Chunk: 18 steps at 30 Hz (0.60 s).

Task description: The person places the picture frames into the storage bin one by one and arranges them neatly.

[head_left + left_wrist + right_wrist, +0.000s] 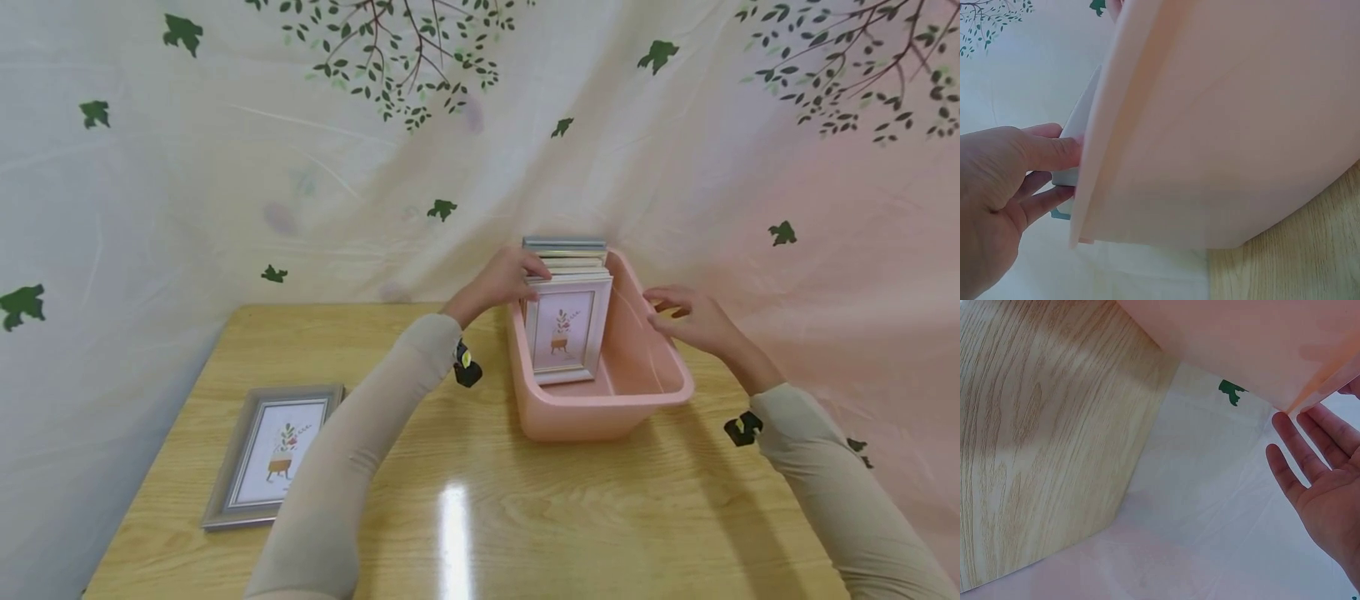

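Several picture frames stand upright in a row at the left side of a pink plastic bin [600, 402]. The front one, a white picture frame [604, 321], shows a potted-plant print. My left hand [506, 279] pinches this frame at its upper left corner; in the left wrist view the bin wall [1210, 125] hides part of the grip. On the bin's right side, my right hand [693, 321] touches the rim with loosely extended fingers. The right wrist view has straight fingers [1297, 440] against the outside of the rim, with the thumb area mostly out of sight.
A grey picture frame [238, 450] with a similar plant print lies face up on the wooden table [525, 517], partly covered by my left sleeve. Behind the table hangs a pale cloth [375, 183] printed with branches and green birds.
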Motion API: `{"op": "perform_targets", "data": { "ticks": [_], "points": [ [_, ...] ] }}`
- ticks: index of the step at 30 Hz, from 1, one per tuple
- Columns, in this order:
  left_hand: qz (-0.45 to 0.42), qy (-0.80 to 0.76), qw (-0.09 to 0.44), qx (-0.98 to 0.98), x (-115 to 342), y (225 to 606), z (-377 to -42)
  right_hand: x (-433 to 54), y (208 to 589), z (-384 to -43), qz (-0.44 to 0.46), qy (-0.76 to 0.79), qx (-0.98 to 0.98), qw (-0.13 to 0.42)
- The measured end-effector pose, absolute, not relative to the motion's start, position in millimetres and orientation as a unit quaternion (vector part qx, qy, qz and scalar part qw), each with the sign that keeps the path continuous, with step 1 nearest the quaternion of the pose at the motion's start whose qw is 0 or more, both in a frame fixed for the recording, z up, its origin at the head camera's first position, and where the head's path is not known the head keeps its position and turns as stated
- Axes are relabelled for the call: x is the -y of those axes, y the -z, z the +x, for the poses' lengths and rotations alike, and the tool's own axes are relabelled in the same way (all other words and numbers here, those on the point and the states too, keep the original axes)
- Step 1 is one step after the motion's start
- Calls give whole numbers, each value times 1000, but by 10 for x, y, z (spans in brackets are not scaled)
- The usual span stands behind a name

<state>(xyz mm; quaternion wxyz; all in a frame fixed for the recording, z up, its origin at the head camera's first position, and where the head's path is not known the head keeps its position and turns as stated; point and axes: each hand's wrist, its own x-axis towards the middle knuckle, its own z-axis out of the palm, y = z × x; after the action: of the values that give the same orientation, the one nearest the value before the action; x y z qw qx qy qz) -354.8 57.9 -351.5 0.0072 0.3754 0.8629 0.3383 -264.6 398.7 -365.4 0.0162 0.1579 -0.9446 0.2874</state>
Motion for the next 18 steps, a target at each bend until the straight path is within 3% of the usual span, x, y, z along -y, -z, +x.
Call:
{"op": "perform_targets", "data": {
  "ticks": [18],
  "points": [
    [343, -382, -12, -858, -543, 3595, -3523, -3974, 3633, -2628, 159, -287, 944, 20]
  ]
}}
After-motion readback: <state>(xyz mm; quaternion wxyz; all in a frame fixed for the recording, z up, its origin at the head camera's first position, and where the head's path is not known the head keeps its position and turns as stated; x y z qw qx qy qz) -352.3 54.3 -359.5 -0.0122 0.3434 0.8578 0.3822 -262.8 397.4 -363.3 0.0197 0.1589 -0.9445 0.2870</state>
